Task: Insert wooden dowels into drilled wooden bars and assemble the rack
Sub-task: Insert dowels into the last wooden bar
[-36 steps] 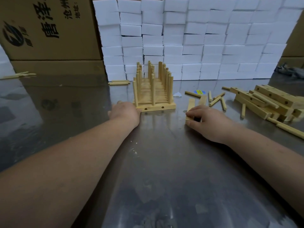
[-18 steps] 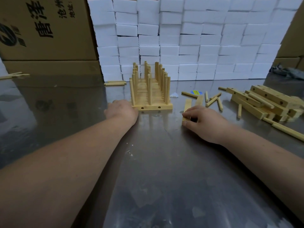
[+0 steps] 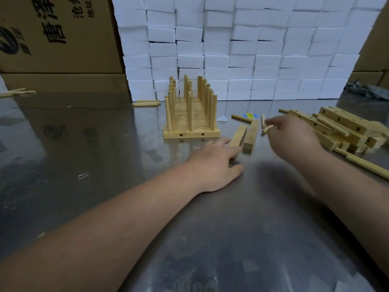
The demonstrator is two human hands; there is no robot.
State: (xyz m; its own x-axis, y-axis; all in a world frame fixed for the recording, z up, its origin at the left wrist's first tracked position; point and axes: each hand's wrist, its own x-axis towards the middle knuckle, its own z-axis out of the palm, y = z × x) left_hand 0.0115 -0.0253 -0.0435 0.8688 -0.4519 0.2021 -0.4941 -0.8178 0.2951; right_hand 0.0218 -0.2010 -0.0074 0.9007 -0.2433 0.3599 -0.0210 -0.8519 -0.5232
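Fingers [image 3: 229, 151] of left hand [image 3: 212, 163]: straight, relaxed, holding nothing; palm down, low over the tabletop [image 3: 210, 228], tips at the near end of the left one of two bars [image 3: 245, 134], apparently touching. Forearm reaches in from the near left corner.

Fingers [image 3: 275, 122] of right hand [image 3: 294, 138]: pinch a short dowel [image 3: 267, 129], motion-blurred, its long axis slanting towards the near left, just right of the bars. Forearm enters from the right edge.

Bars: flat, side by side, long axes running near to far, far ends angled slightly right.

Rack [image 3: 190, 123]: stands towards the far edge at the middle, long axis near to far. Its pegs stand upright in three rows, and two holes in its near end face the person.

Pile of drilled bars [image 3: 341, 123]: at the right edge, long dowels lying across and before it.

Loose dowels [image 3: 241, 118]: flat, beyond the bars, beside a blue-yellow sticker [image 3: 250, 115]. More pairs [image 3: 147, 102] lie left of the rack.

Surface: scuffed, reflective metal. Behind: a wall of white blocks [image 3: 252, 49], a printed carton [image 3: 59, 34] at the far left corner.
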